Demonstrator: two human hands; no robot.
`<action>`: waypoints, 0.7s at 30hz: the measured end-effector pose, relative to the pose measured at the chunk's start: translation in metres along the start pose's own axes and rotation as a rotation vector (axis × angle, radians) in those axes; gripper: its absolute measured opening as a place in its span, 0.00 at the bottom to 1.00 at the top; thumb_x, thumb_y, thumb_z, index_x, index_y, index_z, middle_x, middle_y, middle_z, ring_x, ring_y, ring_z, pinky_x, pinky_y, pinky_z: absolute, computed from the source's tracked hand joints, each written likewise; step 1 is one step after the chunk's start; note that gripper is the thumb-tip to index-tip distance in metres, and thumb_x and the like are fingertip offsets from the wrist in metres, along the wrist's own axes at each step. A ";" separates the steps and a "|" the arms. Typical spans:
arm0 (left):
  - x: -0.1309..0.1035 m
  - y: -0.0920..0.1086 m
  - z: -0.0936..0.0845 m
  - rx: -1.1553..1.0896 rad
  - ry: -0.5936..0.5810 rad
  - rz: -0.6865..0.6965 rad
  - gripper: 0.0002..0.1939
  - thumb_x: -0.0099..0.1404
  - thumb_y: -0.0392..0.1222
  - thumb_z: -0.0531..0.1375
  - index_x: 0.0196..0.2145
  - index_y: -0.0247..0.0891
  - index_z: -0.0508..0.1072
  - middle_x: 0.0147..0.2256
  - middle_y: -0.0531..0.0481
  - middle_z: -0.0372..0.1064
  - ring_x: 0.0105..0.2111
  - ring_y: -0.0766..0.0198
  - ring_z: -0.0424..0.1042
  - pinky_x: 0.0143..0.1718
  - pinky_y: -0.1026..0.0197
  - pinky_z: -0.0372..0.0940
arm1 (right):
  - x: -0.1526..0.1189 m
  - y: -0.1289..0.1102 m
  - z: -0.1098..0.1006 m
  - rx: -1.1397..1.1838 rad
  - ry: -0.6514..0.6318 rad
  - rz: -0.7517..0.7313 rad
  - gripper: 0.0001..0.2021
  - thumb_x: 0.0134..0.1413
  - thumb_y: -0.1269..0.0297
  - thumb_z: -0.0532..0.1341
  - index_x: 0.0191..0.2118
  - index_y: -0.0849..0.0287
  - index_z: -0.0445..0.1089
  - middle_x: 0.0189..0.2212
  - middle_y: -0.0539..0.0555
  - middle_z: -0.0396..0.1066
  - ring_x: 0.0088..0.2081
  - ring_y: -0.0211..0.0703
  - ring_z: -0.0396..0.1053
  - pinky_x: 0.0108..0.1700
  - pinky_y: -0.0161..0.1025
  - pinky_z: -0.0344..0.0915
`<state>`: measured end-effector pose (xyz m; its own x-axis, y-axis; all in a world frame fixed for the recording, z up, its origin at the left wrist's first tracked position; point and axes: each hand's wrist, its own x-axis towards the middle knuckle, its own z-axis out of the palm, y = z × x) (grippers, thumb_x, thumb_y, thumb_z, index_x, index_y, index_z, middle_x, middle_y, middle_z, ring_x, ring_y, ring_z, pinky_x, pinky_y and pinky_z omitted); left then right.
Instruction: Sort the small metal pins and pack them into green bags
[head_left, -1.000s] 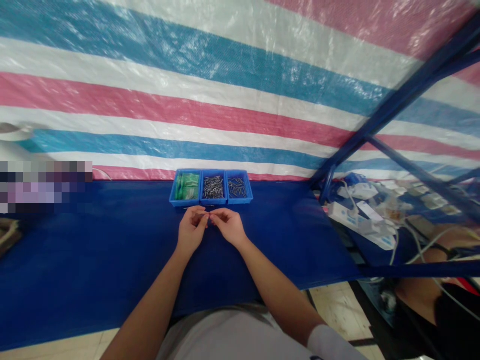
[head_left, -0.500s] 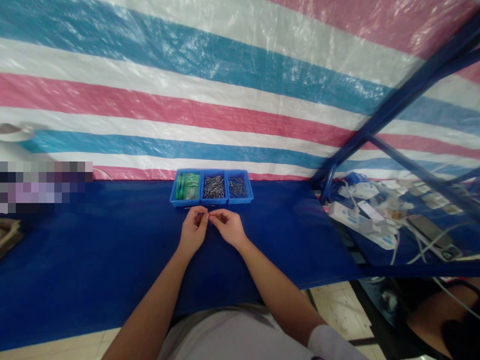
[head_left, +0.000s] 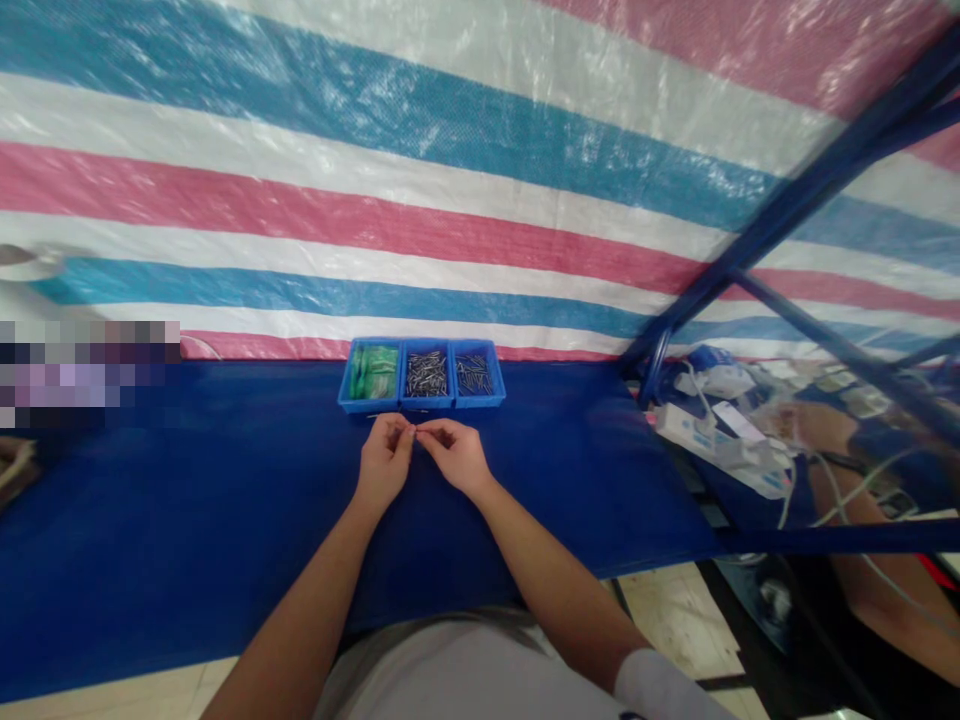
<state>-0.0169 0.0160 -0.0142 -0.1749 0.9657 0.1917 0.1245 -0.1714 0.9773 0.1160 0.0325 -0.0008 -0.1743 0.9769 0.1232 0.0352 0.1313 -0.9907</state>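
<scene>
My left hand and my right hand meet fingertip to fingertip over the blue table, both in a pinch. Whatever is between the fingertips is too small to make out. Just beyond them stands a blue tray with three compartments. Green packets lie in its left compartment, many short metal pieces in the middle one, and thin dark metal pins in the right one. Small thin pieces lie between the tray and my hands.
A blue metal frame slants up at the right. Behind it are a white power strip, cables, plastic bags and another person's arm. A brown-rimmed container sits at the far left. Striped sheeting hangs behind the table.
At the right, another person's arm has reached in over the cluttered surface, where a dark phone-like object was visible. My hands have kept nearly the same place and pinch.
</scene>
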 end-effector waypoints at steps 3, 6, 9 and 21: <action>-0.001 0.001 -0.001 0.029 0.003 -0.008 0.08 0.65 0.46 0.56 0.38 0.39 0.64 0.19 0.60 0.58 0.18 0.71 0.60 0.21 0.67 0.55 | 0.000 0.001 0.000 0.005 0.009 0.017 0.08 0.49 0.60 0.65 0.34 0.57 0.76 0.32 0.53 0.79 0.32 0.43 0.75 0.38 0.39 0.72; -0.001 0.002 -0.001 0.039 0.004 -0.018 0.10 0.65 0.46 0.56 0.42 0.39 0.64 0.22 0.59 0.62 0.20 0.70 0.64 0.24 0.66 0.60 | 0.001 0.002 0.000 0.013 0.015 0.029 0.08 0.49 0.60 0.65 0.34 0.57 0.76 0.30 0.52 0.78 0.31 0.42 0.75 0.37 0.39 0.72; 0.000 0.000 -0.001 -0.025 -0.011 -0.007 0.14 0.63 0.46 0.59 0.44 0.40 0.64 0.32 0.54 0.68 0.25 0.69 0.71 0.29 0.64 0.65 | 0.002 0.003 -0.001 0.028 0.030 0.029 0.08 0.50 0.60 0.64 0.34 0.57 0.76 0.30 0.52 0.78 0.30 0.41 0.74 0.36 0.38 0.71; -0.001 0.001 0.001 0.001 -0.013 0.010 0.11 0.64 0.45 0.57 0.43 0.39 0.64 0.29 0.56 0.66 0.21 0.71 0.67 0.25 0.66 0.62 | 0.001 0.001 -0.001 -0.012 0.007 0.032 0.08 0.51 0.61 0.64 0.35 0.58 0.76 0.29 0.52 0.78 0.30 0.41 0.74 0.35 0.37 0.70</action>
<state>-0.0161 0.0149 -0.0135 -0.1606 0.9665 0.2001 0.1267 -0.1808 0.9753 0.1171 0.0340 -0.0021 -0.1659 0.9819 0.0918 0.0522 0.1017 -0.9934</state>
